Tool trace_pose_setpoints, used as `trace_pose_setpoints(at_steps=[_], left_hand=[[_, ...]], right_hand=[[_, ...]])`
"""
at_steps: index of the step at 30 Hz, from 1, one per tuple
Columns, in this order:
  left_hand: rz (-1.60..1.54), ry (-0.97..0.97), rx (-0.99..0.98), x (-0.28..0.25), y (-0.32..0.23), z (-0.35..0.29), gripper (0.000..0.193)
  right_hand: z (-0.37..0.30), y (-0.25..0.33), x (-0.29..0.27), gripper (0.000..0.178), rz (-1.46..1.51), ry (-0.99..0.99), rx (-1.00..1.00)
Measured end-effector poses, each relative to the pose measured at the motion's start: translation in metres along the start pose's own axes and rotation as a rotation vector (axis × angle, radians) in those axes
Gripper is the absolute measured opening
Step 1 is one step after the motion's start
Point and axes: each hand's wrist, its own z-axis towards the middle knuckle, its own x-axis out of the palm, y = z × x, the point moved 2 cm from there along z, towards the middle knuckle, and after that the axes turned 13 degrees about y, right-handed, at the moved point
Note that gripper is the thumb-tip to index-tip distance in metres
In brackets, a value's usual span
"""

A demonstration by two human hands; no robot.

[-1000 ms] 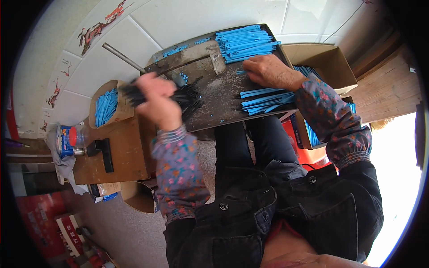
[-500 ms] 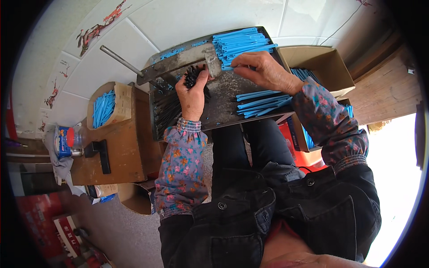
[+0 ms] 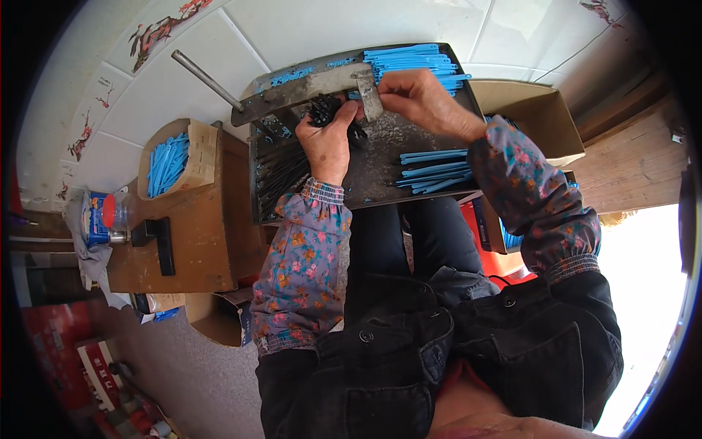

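My left hand (image 3: 326, 146) is closed round a bundle of thin black rods (image 3: 320, 111), their ends bunched above the thumb. Beside it, a flat metal plate (image 3: 370, 94) hangs down from a metal bar (image 3: 303, 89) over a dark metal tray (image 3: 373, 164). My right hand (image 3: 424, 101) pinches at the plate's right edge. A bit of blue strip shows left of the plate, by my left fingers; the right fingertips seem to hold its other end, mostly hidden. Blue strips (image 3: 413, 58) with holed ends are piled behind my right hand. Blue strips with dark ends (image 3: 435, 172) lie nearer me.
More black rods (image 3: 281, 172) lie at the tray's left. A steel rod (image 3: 205, 79) juts up from the bar's left end. A carton of blue strips (image 3: 170, 167) stands on a wooden cabinet (image 3: 197, 249) at left. Another carton (image 3: 545, 110) stands at right.
My right hand has come in against the plate's right edge, and its fingers are pinched there. My left hand still grips the black bundle, close to the plate. The whole view has shifted slightly.
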Motion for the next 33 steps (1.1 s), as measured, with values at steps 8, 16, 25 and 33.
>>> trace_pose_setpoints(at_steps=[8,16,25,33], left_hand=[[0.052,0.081,-0.01,-0.001,-0.006,-0.001,0.01],[0.242,0.204,-0.056,-0.01,-0.001,-0.004,0.014],[0.09,0.172,-0.067,-0.006,0.002,-0.004,0.013],[0.156,0.105,-0.016,0.0,-0.004,-0.001,0.007]], right_hand=[[-0.011,-0.014,-0.027,0.014,-0.1,0.156,-0.026],[-0.023,-0.056,-0.007,0.011,-0.842,0.113,-0.249],[-0.018,-0.009,-0.019,0.007,-0.418,0.192,-0.006],[-0.011,0.005,0.001,0.007,0.178,0.008,0.095]])
